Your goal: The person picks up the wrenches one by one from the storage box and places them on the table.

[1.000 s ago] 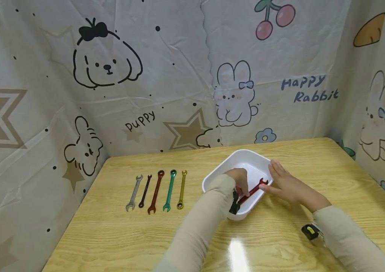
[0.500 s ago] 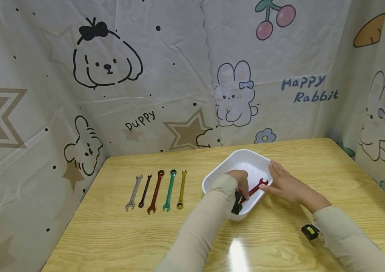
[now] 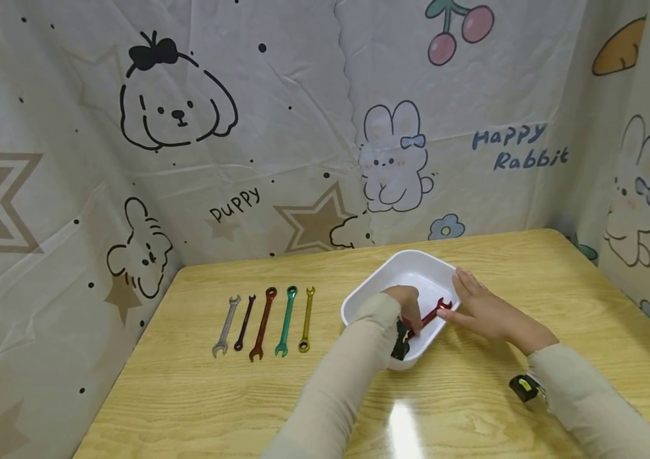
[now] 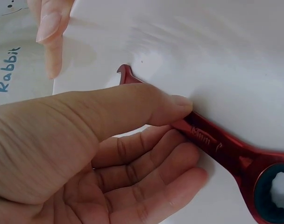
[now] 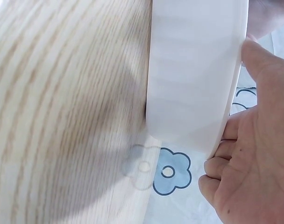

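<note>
In the head view, my left hand reaches down into a white plastic basin. It pinches a red combination wrench by the shank, thumb on one side and fingers on the other. The left wrist view shows the thumb across the wrench, whose ring end has a dark insert; part of the open end is behind the thumb. My right hand rests against the basin's right rim with fairly straight fingers. In the right wrist view, its thumb and fingertips touch the basin's rim.
Left of the basin, several wrenches lie side by side on the wooden table: silver, purple, red-orange, green and yellow. A printed cloth hangs behind and at the sides.
My left hand has shifted slightly right inside the basin, still pinching the red wrench. The right hand stays at the rim. The head view has tilted a little.
</note>
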Action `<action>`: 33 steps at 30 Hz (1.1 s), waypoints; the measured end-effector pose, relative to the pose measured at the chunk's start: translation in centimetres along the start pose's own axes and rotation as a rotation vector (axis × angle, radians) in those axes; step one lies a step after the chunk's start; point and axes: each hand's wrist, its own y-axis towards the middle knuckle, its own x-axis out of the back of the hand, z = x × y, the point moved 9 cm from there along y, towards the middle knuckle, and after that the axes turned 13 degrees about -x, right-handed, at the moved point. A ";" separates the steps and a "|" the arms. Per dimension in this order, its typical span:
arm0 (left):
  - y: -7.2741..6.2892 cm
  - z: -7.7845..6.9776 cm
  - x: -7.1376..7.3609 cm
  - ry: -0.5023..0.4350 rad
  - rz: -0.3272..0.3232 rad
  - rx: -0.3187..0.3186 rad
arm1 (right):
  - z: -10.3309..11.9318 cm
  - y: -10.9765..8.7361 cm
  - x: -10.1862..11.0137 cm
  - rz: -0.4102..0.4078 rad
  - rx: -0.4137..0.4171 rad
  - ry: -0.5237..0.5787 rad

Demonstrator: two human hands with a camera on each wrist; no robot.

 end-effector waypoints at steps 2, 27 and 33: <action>-0.1 0.0 -0.2 -0.005 0.020 -0.003 | 0.1 0.0 0.0 -0.004 0.008 -0.002; 0.4 -0.4 -1.4 -0.169 0.135 -0.128 | 0.0 0.1 -0.1 0.004 -0.005 0.010; -0.1 -0.1 -1.0 -0.284 0.125 -0.112 | -0.1 0.2 -0.1 0.008 -0.015 0.007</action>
